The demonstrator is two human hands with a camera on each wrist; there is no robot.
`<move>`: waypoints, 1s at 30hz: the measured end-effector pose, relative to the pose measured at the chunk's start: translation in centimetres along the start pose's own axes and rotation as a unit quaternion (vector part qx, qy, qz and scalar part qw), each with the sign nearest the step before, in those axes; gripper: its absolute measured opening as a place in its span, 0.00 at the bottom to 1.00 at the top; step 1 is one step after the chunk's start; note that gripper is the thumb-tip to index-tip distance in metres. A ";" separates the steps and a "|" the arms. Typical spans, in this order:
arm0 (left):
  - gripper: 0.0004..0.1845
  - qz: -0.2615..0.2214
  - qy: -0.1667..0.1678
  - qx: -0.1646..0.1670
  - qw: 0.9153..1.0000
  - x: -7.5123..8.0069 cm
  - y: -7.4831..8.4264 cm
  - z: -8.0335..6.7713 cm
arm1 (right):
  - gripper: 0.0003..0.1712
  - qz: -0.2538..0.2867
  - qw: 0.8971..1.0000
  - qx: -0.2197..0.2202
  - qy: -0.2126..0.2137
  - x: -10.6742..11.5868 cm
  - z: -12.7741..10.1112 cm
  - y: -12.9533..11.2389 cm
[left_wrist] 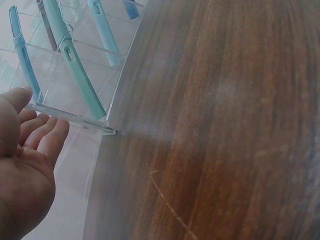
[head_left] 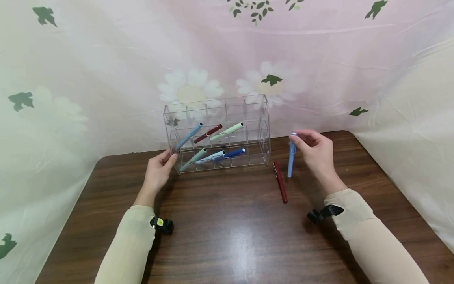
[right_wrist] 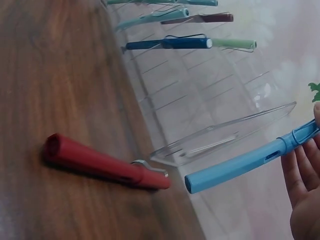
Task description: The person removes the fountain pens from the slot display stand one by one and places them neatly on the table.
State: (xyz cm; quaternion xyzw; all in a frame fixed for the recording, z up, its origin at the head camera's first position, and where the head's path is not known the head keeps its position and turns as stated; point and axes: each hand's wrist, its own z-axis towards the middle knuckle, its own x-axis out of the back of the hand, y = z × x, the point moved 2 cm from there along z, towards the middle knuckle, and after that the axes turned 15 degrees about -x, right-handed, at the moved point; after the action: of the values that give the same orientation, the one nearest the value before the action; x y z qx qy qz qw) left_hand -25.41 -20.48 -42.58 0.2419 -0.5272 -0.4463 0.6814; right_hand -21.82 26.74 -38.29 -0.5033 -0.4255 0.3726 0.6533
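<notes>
Right hand pinches blue pen by its cap end, upright – red pen on tabletop beside. Left hand relaxed, fingers against rack.

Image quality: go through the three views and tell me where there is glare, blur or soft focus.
Head view: sharp overall, with a pale glare patch on the table near the front edge. Left wrist view: the left hand is close and soft, and the wood has a hazy sheen beside the clear organizer. Right wrist view: the red pen and light blue pen read clearly; the right hand is cut off at the edge.
</notes>
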 end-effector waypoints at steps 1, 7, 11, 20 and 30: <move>0.28 -0.001 0.000 0.002 1.000 0.0 0.0 0.0 | 0.15 -0.003 1.000 -0.004 -0.002 0.0 0.0 0.2; 0.28 -0.008 0.000 0.005 1.000 0.1 0.0 -0.1 | 0.17 -0.044 0.999 -0.017 0.006 0.0 -0.2 1.3; 0.28 -0.005 0.000 -0.002 1.000 0.0 -0.2 0.0 | 0.18 -0.062 0.998 -0.020 0.006 0.1 -0.3 1.9; 0.27 -0.002 0.004 -0.007 1.000 -0.1 -0.1 0.1 | 0.19 -0.079 0.996 -0.033 -0.025 0.0 -0.3 3.4; 0.28 -0.006 0.002 -0.002 1.000 0.0 -0.1 0.1 | 0.20 -0.122 0.990 -0.060 -0.041 0.0 -0.4 4.3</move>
State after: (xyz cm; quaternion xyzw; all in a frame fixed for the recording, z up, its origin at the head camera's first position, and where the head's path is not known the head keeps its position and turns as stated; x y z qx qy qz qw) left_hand -25.56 -20.48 -42.65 0.2450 -0.5235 -0.4509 0.6801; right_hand -21.68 27.49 -42.58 -0.4698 -0.5318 0.2843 0.6447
